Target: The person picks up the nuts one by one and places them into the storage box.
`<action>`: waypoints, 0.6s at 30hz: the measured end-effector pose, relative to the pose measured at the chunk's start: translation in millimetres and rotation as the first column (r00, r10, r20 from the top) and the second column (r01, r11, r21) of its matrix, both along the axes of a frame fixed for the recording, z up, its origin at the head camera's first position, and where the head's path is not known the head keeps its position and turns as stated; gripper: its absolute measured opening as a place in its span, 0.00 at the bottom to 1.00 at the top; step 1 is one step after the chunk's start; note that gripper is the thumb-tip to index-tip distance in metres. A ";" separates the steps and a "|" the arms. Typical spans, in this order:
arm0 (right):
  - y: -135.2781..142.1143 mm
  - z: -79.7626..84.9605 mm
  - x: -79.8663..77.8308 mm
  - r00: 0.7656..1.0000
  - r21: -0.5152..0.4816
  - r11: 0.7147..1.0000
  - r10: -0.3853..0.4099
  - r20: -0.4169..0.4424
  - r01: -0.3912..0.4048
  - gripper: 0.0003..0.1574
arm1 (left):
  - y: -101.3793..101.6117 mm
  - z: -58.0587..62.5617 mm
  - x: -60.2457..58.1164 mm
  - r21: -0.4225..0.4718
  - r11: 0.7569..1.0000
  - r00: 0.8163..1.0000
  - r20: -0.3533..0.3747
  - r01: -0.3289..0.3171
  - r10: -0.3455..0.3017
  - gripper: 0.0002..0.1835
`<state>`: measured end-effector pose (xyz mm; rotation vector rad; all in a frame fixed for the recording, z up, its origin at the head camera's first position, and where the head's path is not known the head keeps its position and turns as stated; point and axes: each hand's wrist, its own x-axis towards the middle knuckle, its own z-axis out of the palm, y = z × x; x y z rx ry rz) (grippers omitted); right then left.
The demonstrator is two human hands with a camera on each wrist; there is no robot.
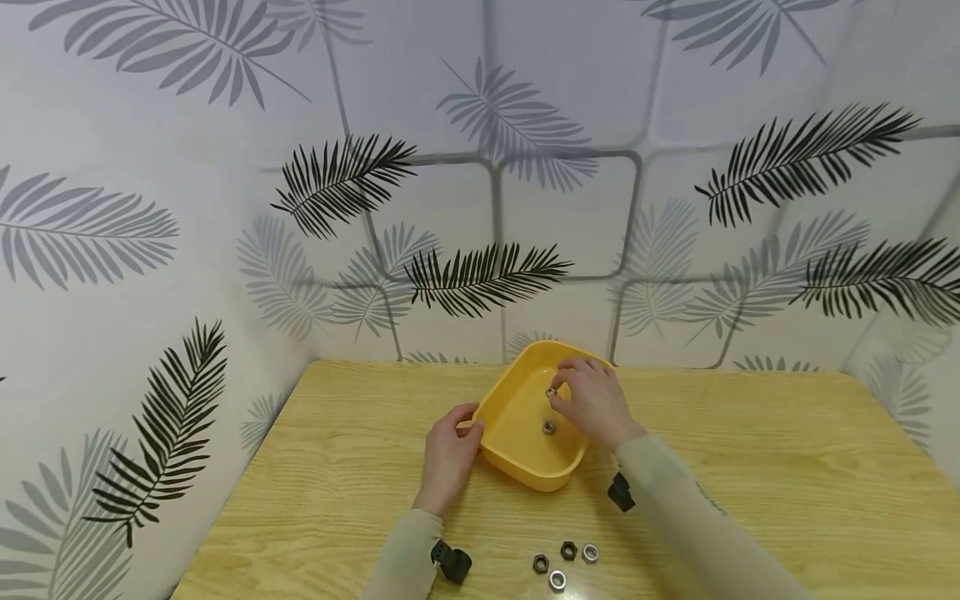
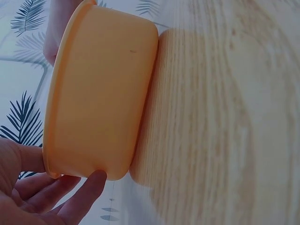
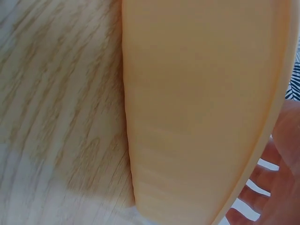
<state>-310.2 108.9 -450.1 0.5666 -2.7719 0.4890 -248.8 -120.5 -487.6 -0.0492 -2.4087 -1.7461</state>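
A yellow plastic bin (image 1: 517, 417) sits on the wooden table, turned at an angle. My left hand (image 1: 451, 450) grips its left corner, thumb at the rim and fingers along the outer wall, as the left wrist view shows around the bin (image 2: 103, 93). Over the inside of the bin, my right hand (image 1: 596, 402) pinches a small metal nut (image 1: 552, 392) between thumb and fingertips. Another nut (image 1: 549, 427) lies on the bin floor below it. In the right wrist view the bin wall (image 3: 201, 108) hides the fingertips and the nut.
Several loose hex nuts (image 1: 569, 551), some dark and some shiny, lie near the table's front edge between the forearms. The wooden table (image 1: 750, 450) meets a wall (image 1: 570, 217) with a leaf pattern just behind the bin.
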 end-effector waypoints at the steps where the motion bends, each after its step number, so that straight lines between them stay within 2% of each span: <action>1: 0.1 0.0 -0.1 1.000 0.011 1.000 0.002 0.013 -0.002 0.13 | 0.0 0.2 0.0 0.001 1.000 1.000 0.002 0.001 -0.001 0.18; 9: 3.8 1.0 1.7 0.996 0.075 0.997 0.019 0.093 -0.026 0.32 | 1.6 3.4 -0.2 -0.013 1.000 1.000 0.018 -0.017 0.017 0.18; 18: 7.4 0.6 7.5 0.997 0.074 0.996 0.037 0.064 -0.042 0.34 | 0.8 1.3 0.2 -0.013 1.000 1.000 0.010 -0.015 0.015 0.18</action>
